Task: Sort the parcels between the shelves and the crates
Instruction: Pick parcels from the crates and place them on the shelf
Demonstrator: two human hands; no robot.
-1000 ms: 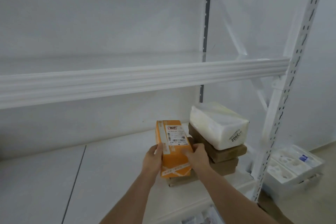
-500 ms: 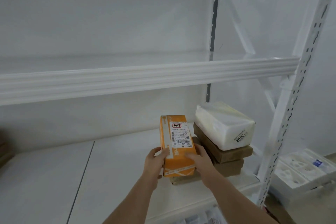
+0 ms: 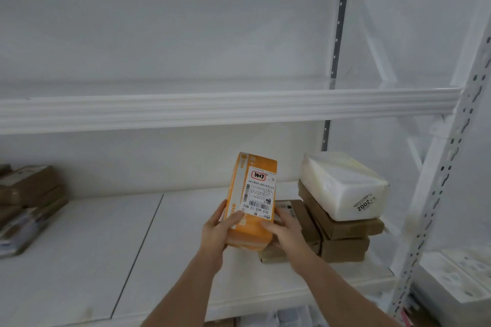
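An orange parcel (image 3: 251,199) with a white shipping label is held over the lower shelf (image 3: 170,252), tilted with its far end raised. My left hand (image 3: 216,231) grips its left side and my right hand (image 3: 285,231) grips its right side near the bottom. Just to the right, a white wrapped parcel (image 3: 342,186) marked 2002 lies on a stack of brown cardboard parcels (image 3: 342,233). A flat brown parcel (image 3: 289,210) lies under my right hand.
More brown parcels (image 3: 29,202) are stacked at the lower shelf's left end. The upper shelf beam (image 3: 228,109) crosses the view. A white slotted upright (image 3: 446,170) stands at the right, with white foam trays (image 3: 457,279) on the floor beyond it.
The orange parcel has lifted slightly and tilted, still held in both hands. The view has shifted so the left stack of brown parcels has come into sight.
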